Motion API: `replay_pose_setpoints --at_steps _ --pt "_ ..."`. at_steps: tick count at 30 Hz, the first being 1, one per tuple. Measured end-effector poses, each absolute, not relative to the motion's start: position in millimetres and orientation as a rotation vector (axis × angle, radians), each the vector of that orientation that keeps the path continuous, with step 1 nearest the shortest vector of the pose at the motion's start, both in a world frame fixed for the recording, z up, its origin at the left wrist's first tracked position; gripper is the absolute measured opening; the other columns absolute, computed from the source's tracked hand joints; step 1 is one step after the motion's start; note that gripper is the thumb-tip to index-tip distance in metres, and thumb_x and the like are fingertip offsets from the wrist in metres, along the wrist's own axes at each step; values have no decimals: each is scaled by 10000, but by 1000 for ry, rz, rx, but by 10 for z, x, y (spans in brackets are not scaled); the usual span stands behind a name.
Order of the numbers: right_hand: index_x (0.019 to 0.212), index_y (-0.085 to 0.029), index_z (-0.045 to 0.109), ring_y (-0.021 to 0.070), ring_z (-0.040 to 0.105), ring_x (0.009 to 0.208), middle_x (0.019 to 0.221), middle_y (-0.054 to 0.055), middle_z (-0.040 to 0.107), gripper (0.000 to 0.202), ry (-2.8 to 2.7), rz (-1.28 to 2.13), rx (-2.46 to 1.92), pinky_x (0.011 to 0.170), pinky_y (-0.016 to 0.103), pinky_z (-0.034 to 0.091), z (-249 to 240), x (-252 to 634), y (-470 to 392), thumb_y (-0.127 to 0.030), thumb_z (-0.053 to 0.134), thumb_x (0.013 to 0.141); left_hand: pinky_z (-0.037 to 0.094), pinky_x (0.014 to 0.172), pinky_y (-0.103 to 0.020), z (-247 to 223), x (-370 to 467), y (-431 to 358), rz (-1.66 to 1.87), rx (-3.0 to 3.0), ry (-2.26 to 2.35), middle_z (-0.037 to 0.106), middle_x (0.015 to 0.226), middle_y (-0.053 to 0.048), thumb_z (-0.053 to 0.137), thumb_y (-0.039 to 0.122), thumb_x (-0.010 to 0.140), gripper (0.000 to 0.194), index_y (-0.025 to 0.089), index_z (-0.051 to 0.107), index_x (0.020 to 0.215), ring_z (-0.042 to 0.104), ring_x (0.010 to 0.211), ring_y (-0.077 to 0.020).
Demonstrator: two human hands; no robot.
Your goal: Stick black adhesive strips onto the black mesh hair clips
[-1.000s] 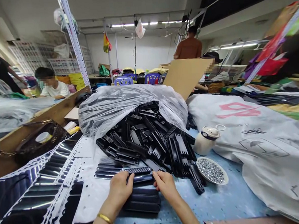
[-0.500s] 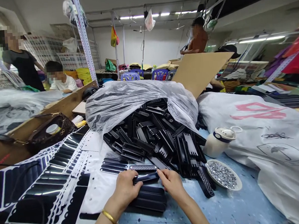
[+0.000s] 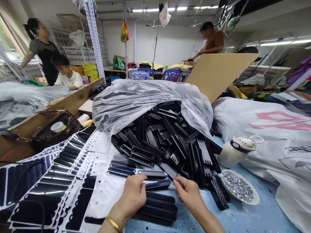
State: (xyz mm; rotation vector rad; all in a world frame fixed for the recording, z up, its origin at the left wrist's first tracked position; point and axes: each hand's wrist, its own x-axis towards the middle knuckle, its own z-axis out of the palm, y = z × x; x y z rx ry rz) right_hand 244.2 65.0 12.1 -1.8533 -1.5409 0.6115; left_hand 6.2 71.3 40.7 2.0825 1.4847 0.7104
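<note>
My left hand (image 3: 134,193) is closed at the near end of a glossy black strip (image 3: 157,185), which its fingers partly cover. Just beyond the strip's other end, my right hand (image 3: 189,193) has thumb and forefinger pinched together; whatever is between them is too small to make out. Directly beyond lies a black strip with a lattice pattern (image 3: 152,173). Several plain black strips (image 3: 158,207) lie side by side nearer to me. Behind my hands, a large heap of black slotted and patterned pieces (image 3: 162,137) spills out of a clear plastic bag (image 3: 143,92).
To the right stand a bowl of small shiny metal pieces (image 3: 239,186), a cream flask (image 3: 235,150) and a big white sack (image 3: 281,132). On the left are sheets of black strips (image 3: 60,169) and a brown handbag (image 3: 55,129). Other people are farther back.
My right fingers have moved right, off the strip's end. My left hand stays by the strip. The view has swung slightly left; a standing person at the left has an arm stretched out.
</note>
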Motion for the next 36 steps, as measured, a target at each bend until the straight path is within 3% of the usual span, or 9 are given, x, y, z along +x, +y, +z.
replay_pose_setpoints --at_steps 4,13,20,23,26,29,31,34,36 --pt "813 -200 760 226 643 540 647 72 729 376 -1588 565 -1787 552 333 494 135 2538 588 -484 542 697 551 843 -332 395 -259 649 893 2003 1466 767 994 -93 458 3 729 438 155 732 1035 713 921 -229" --pt "829 -238 755 245 727 686 785 77 775 276 -1674 568 -1696 654 351 578 24 2513 666 -366 541 711 545 843 -392 338 -268 619 831 2013 1401 751 957 -93 571 82 721 347 178 726 1017 685 910 -265" --pt "1021 -183 744 217 701 568 753 88 758 397 -1619 586 -1714 574 325 580 85 2598 513 -415 503 807 534 817 -405 354 -247 625 869 2156 1314 739 946 -101 527 70 756 318 176 711 993 675 893 -260" --pt "957 -175 748 204 671 522 645 64 716 365 -1532 547 -1758 525 293 551 117 2628 194 -456 580 795 513 787 -405 342 -276 496 922 2339 1198 724 942 -94 588 191 831 195 210 706 985 664 858 -256" --pt "1016 -185 741 177 659 526 663 40 712 339 -1569 708 -1741 500 253 527 53 2496 -238 -435 644 810 507 698 -395 174 -338 423 834 2527 1125 722 938 -89 785 482 698 512 229 685 1132 662 788 -274" --pt "1156 -215 696 175 686 656 838 55 740 370 -1625 649 -1703 636 267 557 -31 2394 -565 -406 629 847 504 686 -382 -47 -381 444 777 2578 1182 718 901 -60 797 525 682 552 260 685 1153 665 756 -261" --pt "1067 -227 726 176 694 700 837 49 739 286 -1639 591 -1770 680 263 552 -26 2494 -664 -379 593 864 511 695 -380 -129 -397 467 804 2597 1208 724 920 -61 786 537 695 525 266 693 1135 674 769 -263" --pt "761 -216 733 177 672 622 674 36 710 246 -1540 423 -2089 613 256 517 63 2915 -623 -367 558 846 535 707 -356 -128 -430 487 782 2640 1185 742 960 -60 769 544 720 510 269 689 1141 693 804 -260" --pt "786 -185 730 201 651 571 609 48 687 263 -1405 281 -2231 581 287 495 120 3242 -502 -392 571 819 551 710 -333 -95 -457 493 766 2676 1154 755 972 -50 763 536 729 503 272 683 1150 708 818 -253"
